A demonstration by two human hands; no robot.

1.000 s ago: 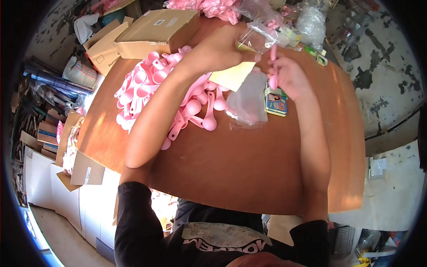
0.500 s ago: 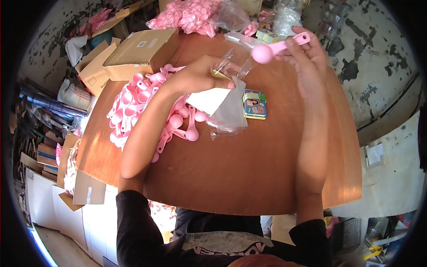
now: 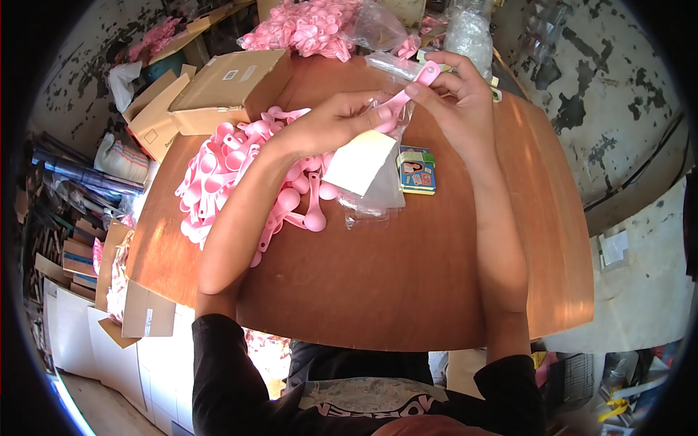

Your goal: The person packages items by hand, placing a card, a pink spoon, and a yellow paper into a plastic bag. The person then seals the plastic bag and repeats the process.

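A clear plastic bag and a pale card (image 3: 362, 161) are held between the closed fingers of my left hand (image 3: 338, 122). The pink scoop (image 3: 408, 91) slants down from my right hand (image 3: 454, 102), which pinches its handle; its bowl end lies at the bag's mouth, beside my left fingertips. Below my hands, flat clear bags (image 3: 387, 190) rest on the brown table (image 3: 371, 283). Just right of them is a small stack of colourful cards (image 3: 417, 171). A heap of pink scoops (image 3: 218, 171) lies left of and partly behind my left forearm.
A closed cardboard box (image 3: 227, 83) stands at the back left, beside an open one (image 3: 156, 109). Wrapped pink scoops (image 3: 305, 27) are piled at the far edge, near a roll of clear wrap (image 3: 467, 40). Another open carton (image 3: 145, 309) is at the lower left.
My right hand has moved left and slightly down, bringing the scoop from the upper right to the bag. The card in my left hand has shifted slightly right.
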